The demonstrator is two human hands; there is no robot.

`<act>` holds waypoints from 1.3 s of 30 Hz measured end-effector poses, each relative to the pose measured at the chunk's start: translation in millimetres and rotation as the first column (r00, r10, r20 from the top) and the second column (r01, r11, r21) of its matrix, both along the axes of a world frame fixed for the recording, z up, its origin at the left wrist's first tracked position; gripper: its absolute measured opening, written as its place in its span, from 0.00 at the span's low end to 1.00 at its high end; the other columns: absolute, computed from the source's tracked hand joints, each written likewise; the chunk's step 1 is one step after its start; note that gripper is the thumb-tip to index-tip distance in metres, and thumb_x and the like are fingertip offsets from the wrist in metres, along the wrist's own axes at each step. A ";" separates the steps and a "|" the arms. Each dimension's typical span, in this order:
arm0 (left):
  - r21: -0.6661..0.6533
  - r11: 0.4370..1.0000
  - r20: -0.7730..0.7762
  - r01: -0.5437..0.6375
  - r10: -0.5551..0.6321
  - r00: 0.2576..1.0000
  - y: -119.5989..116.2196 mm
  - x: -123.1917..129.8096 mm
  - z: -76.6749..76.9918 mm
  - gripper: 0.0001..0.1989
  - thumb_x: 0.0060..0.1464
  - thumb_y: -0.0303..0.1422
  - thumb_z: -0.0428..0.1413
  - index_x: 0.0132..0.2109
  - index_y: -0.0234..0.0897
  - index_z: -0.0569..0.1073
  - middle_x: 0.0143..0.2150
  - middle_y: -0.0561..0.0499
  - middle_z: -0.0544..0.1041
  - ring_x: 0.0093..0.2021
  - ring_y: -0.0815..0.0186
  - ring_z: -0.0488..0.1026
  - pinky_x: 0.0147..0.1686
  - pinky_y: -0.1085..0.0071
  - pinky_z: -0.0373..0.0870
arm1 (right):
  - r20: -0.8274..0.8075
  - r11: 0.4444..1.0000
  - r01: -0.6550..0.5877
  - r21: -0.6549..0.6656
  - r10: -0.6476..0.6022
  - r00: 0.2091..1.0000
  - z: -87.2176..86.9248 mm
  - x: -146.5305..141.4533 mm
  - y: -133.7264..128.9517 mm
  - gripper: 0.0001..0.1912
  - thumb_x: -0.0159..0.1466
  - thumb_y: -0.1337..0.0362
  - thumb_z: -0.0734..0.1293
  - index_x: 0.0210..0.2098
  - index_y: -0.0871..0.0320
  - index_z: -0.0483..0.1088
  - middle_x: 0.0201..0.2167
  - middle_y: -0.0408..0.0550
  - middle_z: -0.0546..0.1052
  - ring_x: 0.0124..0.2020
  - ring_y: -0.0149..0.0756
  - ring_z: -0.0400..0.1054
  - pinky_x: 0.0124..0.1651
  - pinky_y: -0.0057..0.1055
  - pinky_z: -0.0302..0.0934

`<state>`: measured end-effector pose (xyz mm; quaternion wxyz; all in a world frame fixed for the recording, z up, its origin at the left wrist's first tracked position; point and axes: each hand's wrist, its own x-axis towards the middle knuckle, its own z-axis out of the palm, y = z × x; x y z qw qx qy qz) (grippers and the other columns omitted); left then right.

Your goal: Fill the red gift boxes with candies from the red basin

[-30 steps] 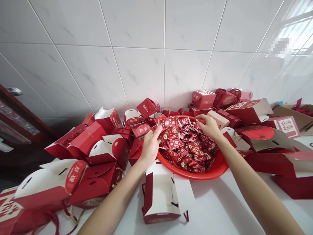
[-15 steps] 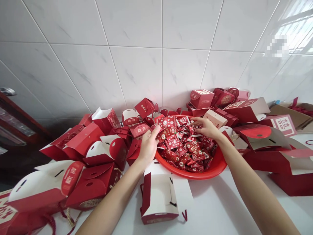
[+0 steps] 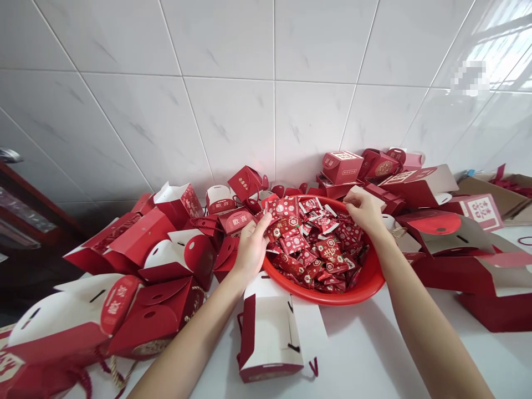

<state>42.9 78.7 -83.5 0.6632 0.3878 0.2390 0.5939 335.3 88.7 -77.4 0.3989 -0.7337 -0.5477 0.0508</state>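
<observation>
- Left hand: thumb and fingers are closed on red wrapped packets at the left side of the bowl; the thumb lies on top. The exact count held cannot be told.
- Right hand: fingers are bent together over the bowl's far right edge, thumb close to the fingertips. Whether anything is gripped cannot be told.
- Grip: use light pressure across the flat of the packets. Pinching the sealed ends could tear a wrapper or let one slip.
- Support: cup the lower packets with the left fingers so the stack stays level, and take single packets with the right fingertips.
- Bowl: red, round, heaped with similar packets. Avoid leaning on the rim, as it could tip.
- Open box: directly in front of the bowl, flaps spread, pale inner floor showing.
- Worktop: carries the bowl and boxes. Red boxes crowd the left, more the right, many with raised flaps.
- Brown carton: far right, holding dark red material.
</observation>
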 end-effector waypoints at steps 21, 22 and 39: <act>-0.025 1.000 0.012 -0.011 0.012 1.000 1.8 -0.8 -0.8 0.21 0.40 0.44 0.74 0.37 0.36 0.82 0.39 0.48 0.85 0.48 0.55 0.81 0.50 0.63 0.75 | -0.191 0.953 -0.302 -0.024 0.293 0.937 -3.4 0.5 -50.6 0.19 0.59 0.64 0.65 0.49 0.61 0.76 0.45 0.58 0.84 0.47 0.47 0.80 0.49 0.41 0.74; -0.026 1.000 0.011 -0.012 0.012 1.000 1.4 -0.9 -0.4 0.21 0.40 0.44 0.74 0.37 0.36 0.82 0.38 0.48 0.85 0.48 0.54 0.81 0.50 0.62 0.74 | -0.155 0.960 -0.278 -0.021 0.271 0.950 -2.7 2.2 -48.8 0.20 0.59 0.66 0.64 0.49 0.60 0.76 0.47 0.58 0.84 0.48 0.47 0.80 0.51 0.42 0.73; -0.020 1.000 -0.006 0.008 -0.009 1.000 1.8 -2.2 -1.3 0.19 0.43 0.43 0.72 0.38 0.36 0.81 0.40 0.47 0.85 0.49 0.53 0.81 0.51 0.61 0.75 | 0.105 0.870 -0.236 -0.433 0.309 0.945 10.4 -15.7 4.4 0.21 0.56 0.71 0.71 0.49 0.58 0.79 0.41 0.50 0.84 0.46 0.47 0.78 0.49 0.35 0.69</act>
